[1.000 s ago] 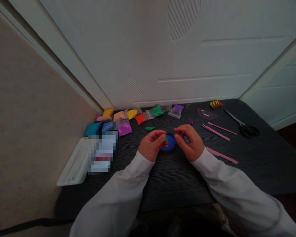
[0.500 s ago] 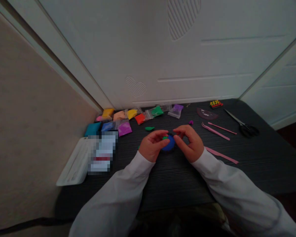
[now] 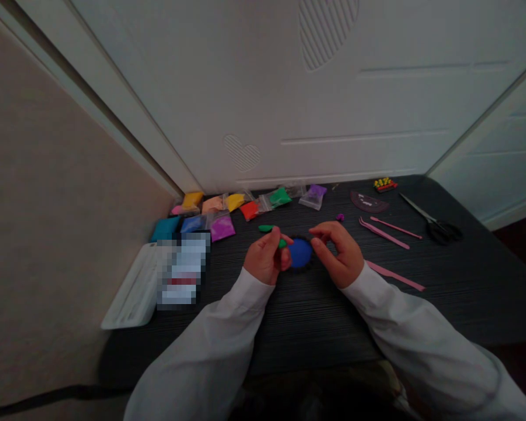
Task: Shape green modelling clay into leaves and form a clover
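My left hand (image 3: pixel 265 257) pinches a small green piece of clay (image 3: pixel 283 243) between thumb and fingers, held at the left side of a blue disc (image 3: pixel 301 253). This disc lies on the dark table and has a black scalloped rim, partly covered by my left fingers. At its right edge hovers my right hand (image 3: pixel 339 254), thumb and forefinger curved with a small gap between the tips and nothing visible in them. Just beyond my left hand lies a green leaf-shaped piece (image 3: pixel 266 228). A small purple lump (image 3: pixel 340 217) rests beyond my right hand.
Bags of coloured clay, such as a green one (image 3: pixel 280 197) and a magenta one (image 3: pixel 222 228), line the back left. A white tray (image 3: pixel 129 292) stands at the left. Pink tweezers (image 3: pixel 383 233), a pink flat tool (image 3: pixel 397 276) and scissors (image 3: pixel 438 228) lie right.
My left hand has drawn back a little to the left with the green piece and turned, uncovering more of the blue disc. My right hand has barely moved.
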The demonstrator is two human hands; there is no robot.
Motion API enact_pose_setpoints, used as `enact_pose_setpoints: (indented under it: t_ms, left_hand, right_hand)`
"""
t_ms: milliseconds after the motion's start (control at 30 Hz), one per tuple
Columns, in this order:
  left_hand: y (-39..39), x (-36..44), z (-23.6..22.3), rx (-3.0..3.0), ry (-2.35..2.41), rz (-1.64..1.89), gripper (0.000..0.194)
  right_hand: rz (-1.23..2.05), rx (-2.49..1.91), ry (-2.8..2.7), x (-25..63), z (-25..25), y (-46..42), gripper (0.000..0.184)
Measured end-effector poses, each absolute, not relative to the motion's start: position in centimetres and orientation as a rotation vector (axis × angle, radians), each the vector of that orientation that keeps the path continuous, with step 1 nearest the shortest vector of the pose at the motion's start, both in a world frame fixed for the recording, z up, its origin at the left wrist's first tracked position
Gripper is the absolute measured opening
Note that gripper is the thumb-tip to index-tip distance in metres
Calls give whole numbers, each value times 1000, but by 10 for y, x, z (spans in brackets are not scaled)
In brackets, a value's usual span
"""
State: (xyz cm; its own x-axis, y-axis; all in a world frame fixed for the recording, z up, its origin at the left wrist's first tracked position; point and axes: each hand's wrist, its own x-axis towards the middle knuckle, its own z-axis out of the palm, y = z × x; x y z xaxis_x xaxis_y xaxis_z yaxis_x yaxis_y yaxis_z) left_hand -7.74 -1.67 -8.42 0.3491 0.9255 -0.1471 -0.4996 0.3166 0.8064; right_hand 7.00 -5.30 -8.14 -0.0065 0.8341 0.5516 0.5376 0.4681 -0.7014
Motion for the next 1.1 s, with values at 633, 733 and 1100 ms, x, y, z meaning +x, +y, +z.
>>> enact_pose_setpoints:
  t_ms: [633, 733, 1100]
  left_hand:
    - [-16, -78, -87, 719, 700, 1076, 19]
    - [-15, -78, -86, 687, 703, 1084, 25]
    - [-11, -84, -81, 591, 646, 1103, 15]
  right_hand:
    - [371, -1209, -1655, 71, -83, -53, 20]
    - [368, -1207, -1656, 71, -82, -53, 20]
    - [347, -1220, -1654, 71, -81, -54, 19]
